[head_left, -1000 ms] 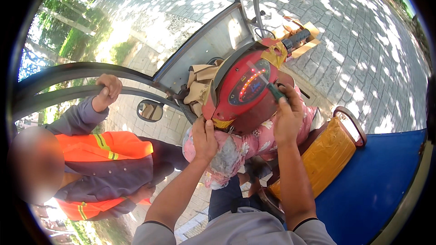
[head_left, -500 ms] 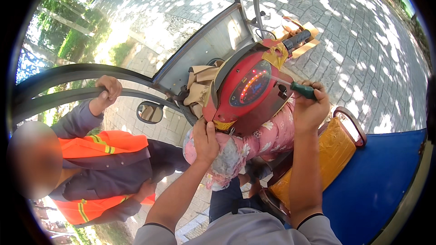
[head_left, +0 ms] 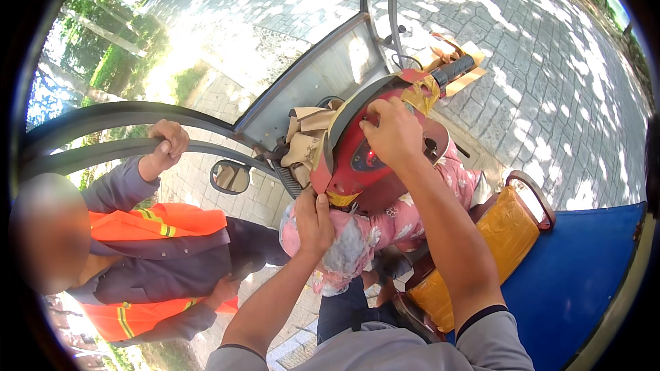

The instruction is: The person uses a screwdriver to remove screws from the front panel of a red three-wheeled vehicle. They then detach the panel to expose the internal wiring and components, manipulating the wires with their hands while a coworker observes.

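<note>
Two hands on the red dashboard of a scooter, a second person standing by at the left.

At far left a person in an orange vest (head_left: 158, 223) grips a curved grey bar (head_left: 103, 113); just right of it hangs a small mirror (head_left: 229, 176). The left hand (head_left: 315, 223) pinches closed on the yellow-taped lower edge of the red panel (head_left: 350, 165), resting on a pink flowered cloth (head_left: 385, 227). The right hand (head_left: 395, 130) lies curled over the panel's top; whether it holds anything I cannot tell. Judging by this, a firm left hand that stops the panel rocking would help the right hand's work. Behind the panel, a basket (head_left: 292, 172) holds crumpled brown paper (head_left: 306, 141). At right sits a yellow taped seat (head_left: 498, 233).
</note>
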`<state>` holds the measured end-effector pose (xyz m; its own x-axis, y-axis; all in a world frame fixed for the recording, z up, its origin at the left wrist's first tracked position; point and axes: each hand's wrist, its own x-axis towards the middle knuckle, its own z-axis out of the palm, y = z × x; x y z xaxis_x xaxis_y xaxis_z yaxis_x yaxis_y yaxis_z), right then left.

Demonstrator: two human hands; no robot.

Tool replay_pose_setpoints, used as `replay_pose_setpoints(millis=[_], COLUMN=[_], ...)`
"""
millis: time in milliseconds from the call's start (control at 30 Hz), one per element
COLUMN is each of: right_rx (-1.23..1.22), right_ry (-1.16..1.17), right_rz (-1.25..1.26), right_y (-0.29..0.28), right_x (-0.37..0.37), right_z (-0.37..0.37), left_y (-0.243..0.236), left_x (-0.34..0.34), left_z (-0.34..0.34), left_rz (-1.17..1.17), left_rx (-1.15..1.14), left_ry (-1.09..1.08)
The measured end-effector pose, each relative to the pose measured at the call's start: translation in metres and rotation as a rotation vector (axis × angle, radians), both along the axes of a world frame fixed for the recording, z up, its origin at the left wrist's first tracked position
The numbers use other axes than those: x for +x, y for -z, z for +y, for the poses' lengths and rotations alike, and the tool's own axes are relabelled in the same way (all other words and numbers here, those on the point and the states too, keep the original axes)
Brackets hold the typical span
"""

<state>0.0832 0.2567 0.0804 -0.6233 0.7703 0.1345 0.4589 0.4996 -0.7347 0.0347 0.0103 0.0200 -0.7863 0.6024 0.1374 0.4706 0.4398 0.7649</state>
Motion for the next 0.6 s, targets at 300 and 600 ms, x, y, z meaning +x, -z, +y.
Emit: replay_pose_setpoints(millis=[300,600], right_rx=[0.164,0.13], right_ry=[-0.13,-0.148], right_rz=[0.041,0.09], right_y=[0.015,0.002], right_x=[-0.012,0.062], right_z=[0.008,0.01], left_y=[-0.001,0.01], left_x=[-0.002,0.002], left_z=[-0.002,0.004], left_rz=[-0.018,-0.121], left_rx=[0.004,-0.263], left_ry=[-0.011,-0.067])
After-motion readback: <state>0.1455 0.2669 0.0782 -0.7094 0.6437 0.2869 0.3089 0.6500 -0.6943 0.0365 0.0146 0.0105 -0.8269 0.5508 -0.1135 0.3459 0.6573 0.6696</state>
